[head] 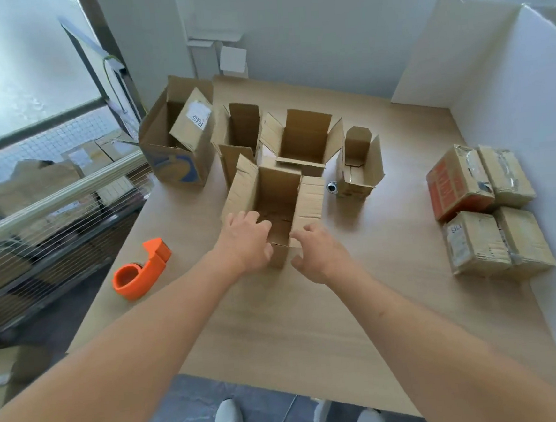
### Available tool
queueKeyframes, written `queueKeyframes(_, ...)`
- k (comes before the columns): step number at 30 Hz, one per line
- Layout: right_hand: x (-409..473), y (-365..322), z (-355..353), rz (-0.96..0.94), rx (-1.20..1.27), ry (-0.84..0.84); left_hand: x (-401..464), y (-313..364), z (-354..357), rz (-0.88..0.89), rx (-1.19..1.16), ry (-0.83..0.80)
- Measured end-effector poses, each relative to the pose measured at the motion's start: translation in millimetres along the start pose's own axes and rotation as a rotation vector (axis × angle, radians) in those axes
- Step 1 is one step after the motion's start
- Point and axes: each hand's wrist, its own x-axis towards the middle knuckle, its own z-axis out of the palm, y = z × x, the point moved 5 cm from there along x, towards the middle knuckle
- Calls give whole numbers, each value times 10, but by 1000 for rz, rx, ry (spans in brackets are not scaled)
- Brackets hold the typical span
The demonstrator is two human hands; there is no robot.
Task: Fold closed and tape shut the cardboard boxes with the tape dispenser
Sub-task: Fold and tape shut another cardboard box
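An open cardboard box [277,194] stands in the middle of the wooden table [294,309], its flaps raised. My left hand [246,243] grips the box's near wall, fingers over the rim and thumb on the outer face. Just right of the near corner my right hand [318,256] hovers with loosely curled fingers and holds nothing. The orange tape dispenser [141,271] lies on the table to the left of my left arm, apart from both hands.
Several more open boxes stand behind: a large one [178,142] at the back left, two in the middle [304,138], a small one [362,164] to the right. Several taped boxes [482,208] are grouped at the right by a white partition [510,92]. A small roll [333,188] lies by the small box.
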Motion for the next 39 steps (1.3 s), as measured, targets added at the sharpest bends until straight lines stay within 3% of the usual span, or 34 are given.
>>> queueKeyframes(8, 211, -655, 229, 74, -178, 116, -235, -873, 253, -4, -28, -109)
queueKeyframes(13, 323, -1003, 324, 64, -64, 146, -245, -1233, 253, -51, -87, -89)
queueKeyframes(26, 784, -1642, 522, -21, 407, -16, -62, -1875, 207, -269, -404, -64)
queueKeyframes(39, 1265, -1901, 634, -185, 513, -231, 418, -2193, 4, -213, -443, 109)
